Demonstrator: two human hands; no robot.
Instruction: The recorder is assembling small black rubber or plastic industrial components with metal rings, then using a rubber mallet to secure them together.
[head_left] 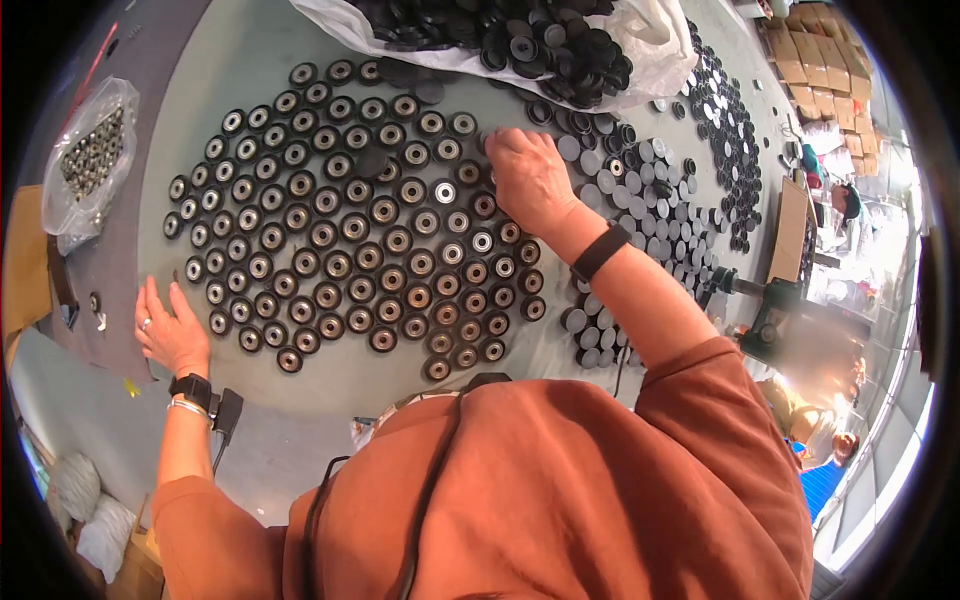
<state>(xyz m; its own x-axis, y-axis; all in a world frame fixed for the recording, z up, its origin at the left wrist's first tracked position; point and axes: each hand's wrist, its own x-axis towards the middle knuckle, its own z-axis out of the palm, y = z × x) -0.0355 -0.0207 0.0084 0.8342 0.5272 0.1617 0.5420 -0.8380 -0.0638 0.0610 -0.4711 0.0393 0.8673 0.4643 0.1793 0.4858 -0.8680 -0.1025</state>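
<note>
Rows of black wheels with metal bearings in their centres (383,209) cover the middle of the grey-green table. My right hand (532,182) is over the right edge of these rows, its fingers curled together. What its fingertips hold, if anything, is hidden. My left hand (172,328) rests at the table's left edge, fingers spread, beside the leftmost wheels and with nothing in it. Among the wheels, a plain black disc (372,162) shows no metal centre. Just right of my right hand lie many round caps with grey tops (632,205).
A white sack (655,45) spills black caps (545,50) across the far side. More black caps (735,150) spread along the far right. At left lies a clear bag of metal bearings (92,160). A green machine (775,320) stands right; stacked cardboard boxes (820,65) rise behind.
</note>
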